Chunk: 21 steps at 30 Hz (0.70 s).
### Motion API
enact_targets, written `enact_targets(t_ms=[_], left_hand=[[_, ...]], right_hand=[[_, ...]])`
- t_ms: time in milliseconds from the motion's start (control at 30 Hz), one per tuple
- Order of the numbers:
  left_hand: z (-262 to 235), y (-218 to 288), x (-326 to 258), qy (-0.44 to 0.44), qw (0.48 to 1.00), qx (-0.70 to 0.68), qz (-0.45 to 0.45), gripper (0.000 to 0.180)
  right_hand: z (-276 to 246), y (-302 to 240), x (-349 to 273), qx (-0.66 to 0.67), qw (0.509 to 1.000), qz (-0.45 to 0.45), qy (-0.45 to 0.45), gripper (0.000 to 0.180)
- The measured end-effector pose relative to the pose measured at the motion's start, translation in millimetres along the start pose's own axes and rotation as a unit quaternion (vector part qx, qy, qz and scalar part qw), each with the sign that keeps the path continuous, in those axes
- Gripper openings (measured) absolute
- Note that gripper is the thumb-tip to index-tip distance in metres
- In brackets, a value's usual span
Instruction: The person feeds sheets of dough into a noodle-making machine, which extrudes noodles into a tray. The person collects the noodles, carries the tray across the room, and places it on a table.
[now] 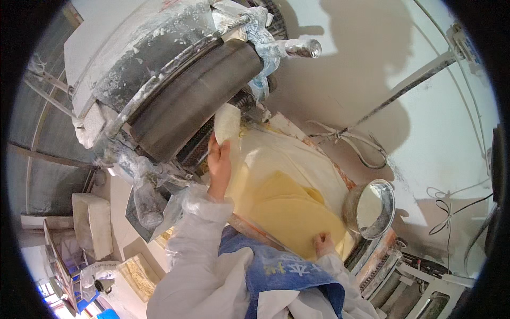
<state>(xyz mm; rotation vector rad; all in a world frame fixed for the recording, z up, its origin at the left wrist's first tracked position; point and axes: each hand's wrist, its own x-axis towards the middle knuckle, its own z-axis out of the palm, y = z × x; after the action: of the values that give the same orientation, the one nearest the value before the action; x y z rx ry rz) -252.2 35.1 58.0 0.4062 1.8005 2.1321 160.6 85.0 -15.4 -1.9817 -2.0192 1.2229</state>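
Observation:
My left hand point(219, 166) reaches up to the dark roller point(196, 98) of a flour-dusted machine and pinches a pale thin dough sheet point(227, 123) where it comes off the roller. My right hand point(322, 243) rests flat on the near edge of a stack of round yellow dough sheets point(289, 210) lying on a cloth-covered tray point(313, 159). Both arms wear white sleeves, and a blue apron hangs below them.
A shiny metal bowl point(369, 208) with white flour stands to the right of the stack. More rollers point(404, 287) sit at the lower right. White cables point(350, 141) hang on the wall. A pale block point(93, 223) and a crate of scraps point(139, 274) lie lower left.

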Motion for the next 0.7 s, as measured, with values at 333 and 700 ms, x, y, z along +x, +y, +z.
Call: enact_targets(t_ms=[333,700], left_hand=[[-5,-16,5,0.077,0.996,0.002,0.052,0.027],[-47,-69,-126,0.078,0.951,0.289,-0.075,0.033]], right_hand=[[-9,-26,-12,-0.056,0.998,0.003,0.011,0.016],[-24,104,-15,0.383,0.909,-0.004,0.164,0.016]])
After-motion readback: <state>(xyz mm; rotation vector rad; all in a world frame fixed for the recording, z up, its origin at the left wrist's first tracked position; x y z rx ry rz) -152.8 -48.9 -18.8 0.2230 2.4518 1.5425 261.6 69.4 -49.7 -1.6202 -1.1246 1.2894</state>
